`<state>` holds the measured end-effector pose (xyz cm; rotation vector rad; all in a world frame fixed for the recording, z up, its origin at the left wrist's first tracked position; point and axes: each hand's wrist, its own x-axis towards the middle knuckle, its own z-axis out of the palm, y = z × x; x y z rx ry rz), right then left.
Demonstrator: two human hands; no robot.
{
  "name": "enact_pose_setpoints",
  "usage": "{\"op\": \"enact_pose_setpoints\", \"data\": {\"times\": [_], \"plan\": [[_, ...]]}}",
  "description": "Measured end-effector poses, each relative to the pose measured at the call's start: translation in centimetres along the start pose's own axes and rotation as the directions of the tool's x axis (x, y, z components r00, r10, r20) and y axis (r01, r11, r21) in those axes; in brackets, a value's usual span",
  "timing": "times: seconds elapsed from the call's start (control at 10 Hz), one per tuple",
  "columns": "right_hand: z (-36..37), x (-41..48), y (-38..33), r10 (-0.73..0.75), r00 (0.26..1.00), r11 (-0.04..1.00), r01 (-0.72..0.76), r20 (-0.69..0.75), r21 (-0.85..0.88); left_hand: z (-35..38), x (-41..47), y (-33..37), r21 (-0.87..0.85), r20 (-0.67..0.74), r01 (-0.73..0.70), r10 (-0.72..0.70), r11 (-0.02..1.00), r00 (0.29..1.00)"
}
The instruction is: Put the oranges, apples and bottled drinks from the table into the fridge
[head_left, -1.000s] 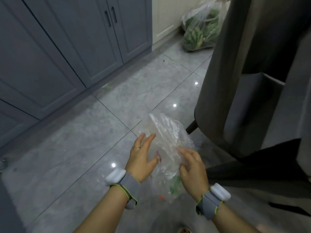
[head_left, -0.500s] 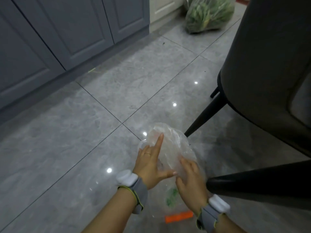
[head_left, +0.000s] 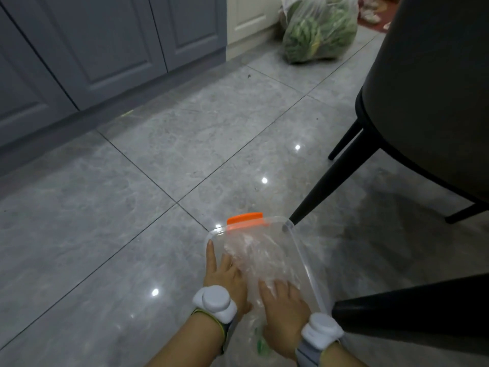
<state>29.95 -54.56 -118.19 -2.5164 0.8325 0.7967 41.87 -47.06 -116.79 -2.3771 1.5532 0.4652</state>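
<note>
Both hands are pressing a crumpled clear plastic bag [head_left: 254,258] into a clear plastic container with an orange clip [head_left: 304,250] on the grey tiled floor [head_left: 105,221]: left hand [head_left: 222,274] flat, right hand [head_left: 283,305] spread. No fruit or bottles visible.

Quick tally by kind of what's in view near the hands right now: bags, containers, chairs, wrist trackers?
Plastic bags: 2, a crumpled clear bag under the hands and a bag of greens by the wall
Clear containers: 1, the tub with an orange clip
Chairs: 1, the chair
Wrist trackers: 2, left tracker, right tracker
Total: 6
</note>
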Motion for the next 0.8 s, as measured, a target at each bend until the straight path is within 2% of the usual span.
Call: {"op": "enact_pose_setpoints", "data": {"times": [0.1, 0.2, 0.3, 0.4, 0.5, 0.6, 0.7, 0.8], "plan": [[2.3, 1.1, 0.4, -0.001, 0.997, 0.998, -0.004, -0.081, -0.060, -0.8, 0.3, 0.3, -0.062, -0.089, 0.053, -0.058, 0.997, 0.994], [6.6, 3.8, 1.8, -0.009, 0.984, 0.999, 0.003, -0.180, -0.033, -1.7, 0.0, 0.6, -0.234, -0.228, 0.131, -0.186, 0.963, 0.956], [3.0, 1.7, 0.5, -0.011, 0.998, 0.998, 0.015, 0.067, -0.054, -2.5, -0.6, 0.8, -0.334, -0.291, 0.127, -0.230, 0.934, 0.928], [2.0, 1.4, 0.3, 0.008, 0.993, 1.000, -0.005, 0.118, -0.025, -2.6, -1.5, 0.6, -0.323, -0.324, 0.091, -0.201, 0.942, 0.925], [0.4, 0.5, -0.1, 0.038, 0.991, 0.998, -0.030, 0.125, -0.061, -2.7, -1.8, -0.2, -0.268, -0.337, 0.141, -0.229, 0.953, 0.913], [-2.7, -2.1, -1.1, 0.038, 0.992, 0.999, -0.036, 0.118, -0.020, -5.3, -3.3, -0.7, -0.325, -0.280, 0.169, -0.265, 0.930, 0.923], [-7.9, -6.5, -2.3, -0.013, 0.998, 1.000, 0.011, -0.058, -0.027, -9.5, -6.1, -0.7, -0.392, -0.321, 0.175, -0.312, 0.903, 0.894], [-14.0, -11.9, -3.6, -0.059, 0.978, 0.996, 0.070, -0.199, 0.047, -14.6, -9.9, -1.0, -0.460, -0.372, 0.170, -0.363, 0.872, 0.854]]}}
